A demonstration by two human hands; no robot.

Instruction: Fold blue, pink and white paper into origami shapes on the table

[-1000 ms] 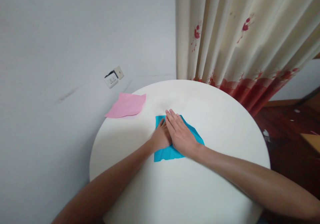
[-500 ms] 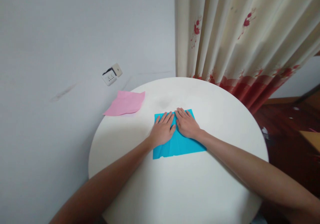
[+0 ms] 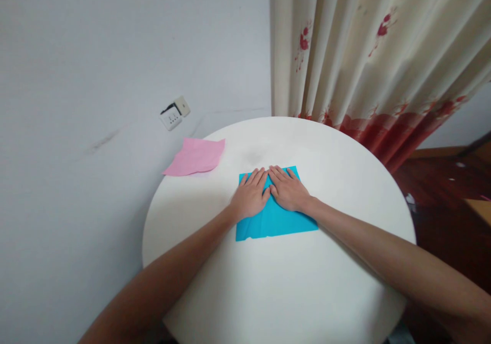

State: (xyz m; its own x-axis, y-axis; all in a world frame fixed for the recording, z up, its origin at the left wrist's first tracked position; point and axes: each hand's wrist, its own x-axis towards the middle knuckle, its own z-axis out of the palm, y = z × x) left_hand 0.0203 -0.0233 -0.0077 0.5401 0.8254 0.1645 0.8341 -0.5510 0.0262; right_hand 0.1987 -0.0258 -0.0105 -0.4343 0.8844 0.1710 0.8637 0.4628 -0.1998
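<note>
Both hands (image 3: 270, 195) lie on the folded sheet (image 3: 282, 220); another sheet (image 3: 195, 156) lies far left.

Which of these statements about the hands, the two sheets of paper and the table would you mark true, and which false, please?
1. Both hands lie flat on the blue paper. True: the left hand and right hand press on it side by side.
2. The pink paper lies under the right hand. False: it lies apart, at the table's far left edge, untouched.
3. The table is round and white. True.
4. The left hand grips a pencil. False: it is open and flat, holding nothing.
5. A curtain with red marks hangs behind the table. True.
</note>
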